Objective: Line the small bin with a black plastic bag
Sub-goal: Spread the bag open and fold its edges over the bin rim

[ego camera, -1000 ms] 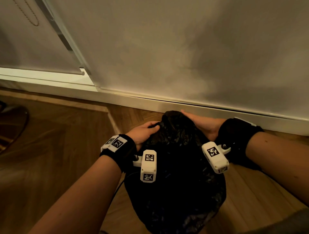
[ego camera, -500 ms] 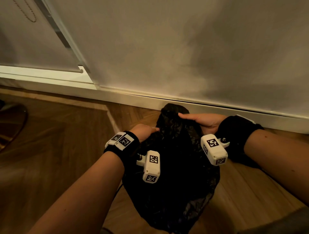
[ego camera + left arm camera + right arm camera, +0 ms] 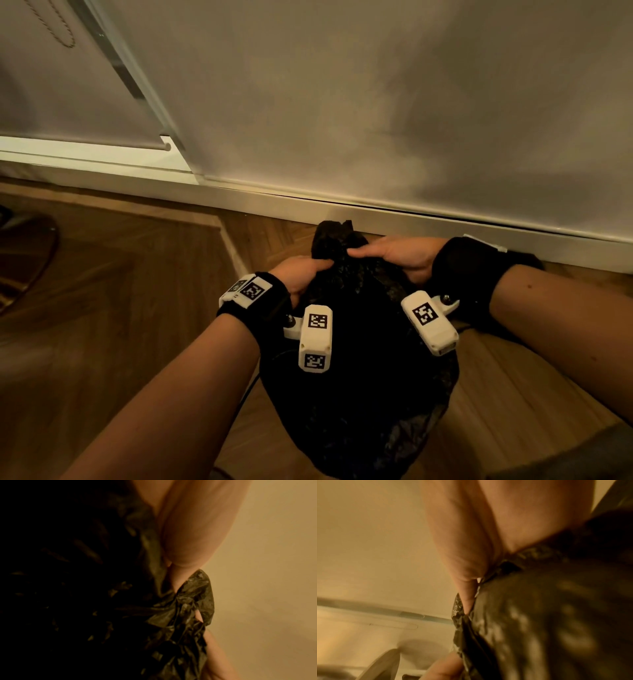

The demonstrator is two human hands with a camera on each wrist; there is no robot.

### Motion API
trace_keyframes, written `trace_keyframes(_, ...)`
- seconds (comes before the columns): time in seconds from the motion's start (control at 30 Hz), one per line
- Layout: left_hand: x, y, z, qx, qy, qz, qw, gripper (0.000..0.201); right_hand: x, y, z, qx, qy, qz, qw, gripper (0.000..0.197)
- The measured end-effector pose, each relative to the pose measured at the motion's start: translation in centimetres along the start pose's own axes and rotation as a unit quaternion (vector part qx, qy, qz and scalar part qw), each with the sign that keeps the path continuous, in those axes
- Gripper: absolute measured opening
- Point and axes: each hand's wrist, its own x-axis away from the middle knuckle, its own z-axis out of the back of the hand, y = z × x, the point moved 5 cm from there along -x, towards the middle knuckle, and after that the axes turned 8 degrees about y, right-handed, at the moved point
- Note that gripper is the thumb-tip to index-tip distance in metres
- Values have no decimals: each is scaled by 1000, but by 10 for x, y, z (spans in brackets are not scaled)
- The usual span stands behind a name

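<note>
Black plastic bag (image 3: 359, 377) is sitting on the wood floor (image 3: 120, 308), left hand (image 3: 301, 274) and right hand (image 3: 400, 255) both pinching its bunched top.

Herringbone wood floor (image 3: 120, 325), white skirting board (image 3: 445, 222) (along a pale wall (image 3: 376, 102)), roller blind (image 3: 68, 102) at left

Bare forearms, black wrist straps (image 3: 466, 270), white cam modules (image 3: 315, 337) w/ b&w square marker tags, small screws.

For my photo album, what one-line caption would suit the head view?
Both hands, left and right, grip a crinkled black plastic bag above a wooden floor.
</note>
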Motion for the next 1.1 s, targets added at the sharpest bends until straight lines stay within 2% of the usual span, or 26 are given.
trace_keyframes(0.13,1,1,-6,59,-28,3,998,36,-7,-5,7,-39,45,61,996,63)
trace_keyframes(0.2,1,-1,-9,67,-34,15,997,36,-10,-1,4,-28,20,46,998,63)
trace_keyframes(0.3,2,-2,-12,64,-25,25,997,40,-17,9,1,3,9,-4,1000,75)
trace_keyframes(0.4,-4,3,-4,67,17,-38,997,57,-26,11,2,11,25,-6,1000,79)
trace_keyframes(0.43,-5,4,-3,62,10,-62,996,61,-28,12,3,14,30,-7,999,81)
trace_keyframes(0.5,-1,6,-7,49,-51,-85,994,50,-29,12,4,18,57,4,998,73)
trace_keyframes(0.57,3,2,-9,32,-83,-78,993,38,-28,7,4,87,115,59,988,52)
trace_keyframes(0.63,3,0,-7,10,-71,-63,995,33,-21,-8,6,182,178,158,954,60)
trace_keyframes(0.67,4,-1,-6,-3,-68,-61,996,33,-14,-16,5,201,180,206,941,67)
trace_keyframes(0.7,1,-2,-4,-17,-68,-61,996,35,-8,-21,3,201,153,227,941,68)
trace_keyframes(0.77,-5,-4,-1,-38,-53,-57,996,36,0,-19,-6,247,61,197,947,66)
trace_keyframes(0.8,-6,-3,0,-40,-39,-54,997,34,2,-14,-11,305,32,176,935,66)
trace_keyframes(0.87,2,1,2,-56,-24,-52,997,38,0,-9,-16,389,30,176,904,59)
trace_keyframes(0.93,10,6,6,-105,-36,-65,992,51,-2,-9,-17,396,43,163,903,48)
trace_keyframes(1.0,20,10,14,-155,-62,-69,984,54,0,-10,-18,401,29,138,905,40)
trace_keyframes(1.03,25,9,18,-176,-82,-65,979,53,0,-12,-18,407,17,126,905,41)
trace_keyframes(1.1,34,6,20,-201,-116,-55,971,46,-2,-15,-16,403,14,123,907,55)
